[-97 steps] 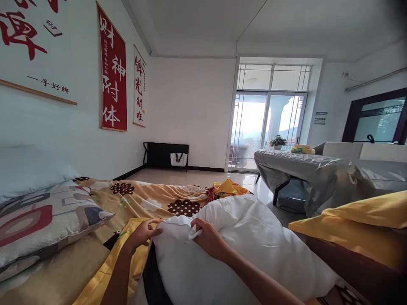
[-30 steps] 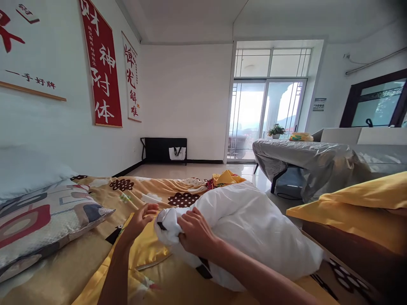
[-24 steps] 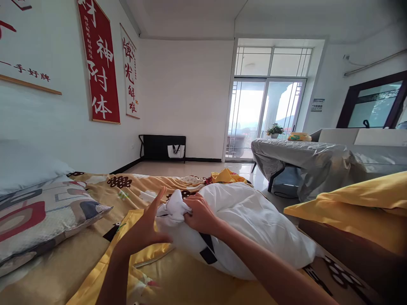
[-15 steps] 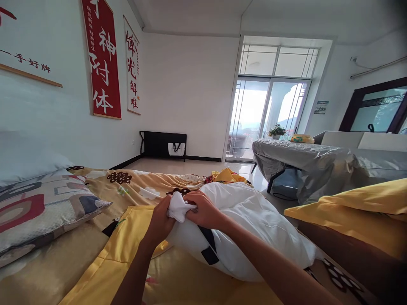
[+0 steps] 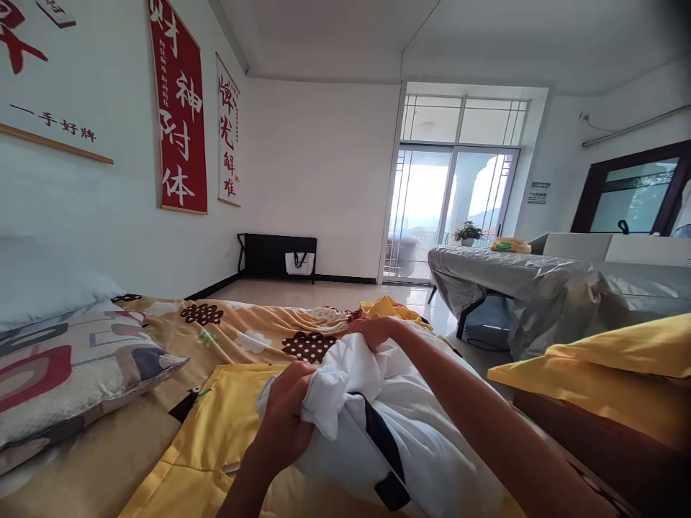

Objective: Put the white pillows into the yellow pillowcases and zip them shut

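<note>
Clamping the gathered end of the white padded bedding (image 5: 421, 432) in the left hand (image 5: 293, 408), at the right edge of the landmark, a yellow satin cloth (image 5: 219, 414). Resting the right hand (image 5: 372, 332) against the bedding's far side, beyond and right of the yellow satin cloth; not managing to tell whether gripping or merely touching, with fingers partly hidden. Seeing the bedding lying just right of the yellow satin cloth, apparently overlapping it, with a black strip (image 5: 384, 439) along it. Noting a patterned cushion (image 5: 70, 378) left of the yellow satin cloth and a floral blanket (image 5: 237, 327) beyond. Judging the step as two-handed handling of the bedding's loose end. Judging the next move as calling for a firm left hold and sure right-hand purchase.
</note>
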Action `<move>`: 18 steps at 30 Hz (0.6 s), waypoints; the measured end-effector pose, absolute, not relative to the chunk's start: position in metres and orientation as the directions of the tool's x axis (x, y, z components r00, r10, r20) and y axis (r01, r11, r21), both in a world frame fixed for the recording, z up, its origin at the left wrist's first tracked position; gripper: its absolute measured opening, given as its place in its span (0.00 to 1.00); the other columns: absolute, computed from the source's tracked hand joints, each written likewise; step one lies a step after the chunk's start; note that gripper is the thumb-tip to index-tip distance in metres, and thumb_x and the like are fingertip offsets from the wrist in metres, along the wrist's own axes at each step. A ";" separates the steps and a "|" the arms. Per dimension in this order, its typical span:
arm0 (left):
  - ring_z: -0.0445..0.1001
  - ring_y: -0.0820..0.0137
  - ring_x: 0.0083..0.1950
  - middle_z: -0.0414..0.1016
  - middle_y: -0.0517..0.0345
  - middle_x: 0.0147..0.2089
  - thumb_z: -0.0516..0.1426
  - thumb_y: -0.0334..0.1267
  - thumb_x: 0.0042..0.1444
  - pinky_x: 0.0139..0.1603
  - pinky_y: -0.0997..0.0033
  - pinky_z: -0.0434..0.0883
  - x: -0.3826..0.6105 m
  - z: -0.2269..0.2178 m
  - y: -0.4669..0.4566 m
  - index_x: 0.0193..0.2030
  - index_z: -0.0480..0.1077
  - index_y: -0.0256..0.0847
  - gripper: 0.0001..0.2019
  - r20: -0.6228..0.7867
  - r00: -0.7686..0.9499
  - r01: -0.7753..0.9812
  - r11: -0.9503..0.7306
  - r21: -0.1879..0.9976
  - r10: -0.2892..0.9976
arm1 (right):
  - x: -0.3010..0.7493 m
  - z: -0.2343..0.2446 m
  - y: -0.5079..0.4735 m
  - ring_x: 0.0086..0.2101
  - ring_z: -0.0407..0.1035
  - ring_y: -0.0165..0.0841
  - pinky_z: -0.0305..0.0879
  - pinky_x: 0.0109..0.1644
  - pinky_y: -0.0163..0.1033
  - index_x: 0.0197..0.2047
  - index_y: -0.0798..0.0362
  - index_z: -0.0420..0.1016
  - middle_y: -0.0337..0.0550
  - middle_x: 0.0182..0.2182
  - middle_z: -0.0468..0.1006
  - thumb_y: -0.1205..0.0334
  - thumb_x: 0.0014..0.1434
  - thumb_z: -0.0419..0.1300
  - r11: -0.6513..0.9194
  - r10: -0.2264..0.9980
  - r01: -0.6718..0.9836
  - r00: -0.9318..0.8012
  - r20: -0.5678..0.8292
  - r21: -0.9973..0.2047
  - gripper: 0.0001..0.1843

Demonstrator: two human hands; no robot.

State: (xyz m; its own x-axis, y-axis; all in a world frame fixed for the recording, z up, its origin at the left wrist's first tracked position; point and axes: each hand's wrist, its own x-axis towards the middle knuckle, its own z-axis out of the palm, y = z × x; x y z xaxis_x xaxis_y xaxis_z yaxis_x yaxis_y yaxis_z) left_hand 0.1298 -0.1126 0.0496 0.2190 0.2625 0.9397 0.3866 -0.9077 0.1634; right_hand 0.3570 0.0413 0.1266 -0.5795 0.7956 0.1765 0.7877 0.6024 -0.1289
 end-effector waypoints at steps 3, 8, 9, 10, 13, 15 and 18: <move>0.72 0.68 0.34 0.74 0.55 0.32 0.50 0.24 0.43 0.33 0.72 0.68 0.128 0.052 -0.119 0.35 0.69 0.42 0.14 0.945 0.231 0.454 -0.885 0.105 0.231 | 0.362 0.110 0.046 0.23 0.66 0.28 0.61 0.32 0.33 0.24 0.54 0.79 0.33 0.21 0.76 0.76 0.27 0.70 0.581 0.814 0.804 -0.569 0.117 -0.126 0.15; 0.72 0.67 0.29 0.76 0.56 0.29 0.52 0.29 0.44 0.29 0.72 0.66 0.122 0.046 -0.114 0.33 0.71 0.43 0.10 0.961 0.110 0.591 -0.794 0.143 0.255 | 0.375 0.105 0.042 0.30 0.69 0.30 0.58 0.36 0.36 0.27 0.61 0.78 0.44 0.27 0.78 0.65 0.50 0.61 0.495 0.842 0.863 -0.449 0.299 -0.101 0.07; 0.72 0.67 0.28 0.76 0.56 0.28 0.53 0.30 0.46 0.27 0.72 0.66 0.121 0.045 -0.111 0.34 0.72 0.42 0.09 0.957 0.047 0.613 -0.764 0.199 0.287 | 0.377 0.106 0.039 0.31 0.69 0.32 0.58 0.37 0.37 0.28 0.61 0.78 0.47 0.28 0.78 0.67 0.51 0.60 0.469 0.843 0.878 -0.413 0.346 -0.095 0.06; 0.71 0.67 0.25 0.75 0.57 0.25 0.53 0.33 0.48 0.26 0.72 0.65 0.119 0.044 -0.108 0.32 0.72 0.41 0.07 0.943 -0.029 0.629 -0.727 0.275 0.331 | 0.379 0.107 0.035 0.33 0.70 0.35 0.59 0.39 0.38 0.29 0.59 0.78 0.49 0.29 0.78 0.69 0.50 0.60 0.443 0.841 0.892 -0.378 0.388 -0.091 0.05; 0.66 0.70 0.20 0.68 0.60 0.17 0.55 0.40 0.52 0.22 0.73 0.61 0.115 0.045 -0.101 0.24 0.69 0.41 0.09 0.848 -0.270 0.612 -0.598 0.517 0.457 | 0.384 0.108 0.014 0.37 0.69 0.38 0.60 0.44 0.40 0.31 0.55 0.78 0.48 0.31 0.78 0.73 0.49 0.56 0.412 0.808 0.907 -0.320 0.495 -0.086 0.10; 0.64 0.72 0.19 0.67 0.62 0.16 0.56 0.43 0.52 0.21 0.75 0.60 0.114 0.048 -0.100 0.23 0.68 0.40 0.11 0.785 -0.402 0.579 -0.533 0.617 0.472 | 0.388 0.104 -0.007 0.39 0.68 0.38 0.61 0.45 0.41 0.31 0.53 0.77 0.46 0.33 0.77 0.74 0.48 0.54 0.455 0.731 0.888 -0.328 0.598 -0.069 0.12; 0.64 0.73 0.19 0.66 0.63 0.16 0.57 0.44 0.51 0.21 0.76 0.59 0.115 0.052 -0.099 0.23 0.68 0.39 0.12 0.759 -0.496 0.571 -0.500 0.651 0.423 | 0.394 0.090 -0.044 0.42 0.68 0.39 0.62 0.47 0.43 0.33 0.52 0.75 0.46 0.40 0.77 0.73 0.46 0.53 0.572 0.579 0.819 -0.366 0.729 -0.043 0.14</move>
State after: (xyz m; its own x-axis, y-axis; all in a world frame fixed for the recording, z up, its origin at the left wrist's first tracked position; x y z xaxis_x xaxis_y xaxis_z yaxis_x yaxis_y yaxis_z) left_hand 0.1149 -0.0995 0.0525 -0.4957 0.4227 0.7587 0.5705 -0.5001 0.6514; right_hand 0.3936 -0.0438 0.0904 -0.3663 0.5788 0.7286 0.8191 0.5720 -0.0425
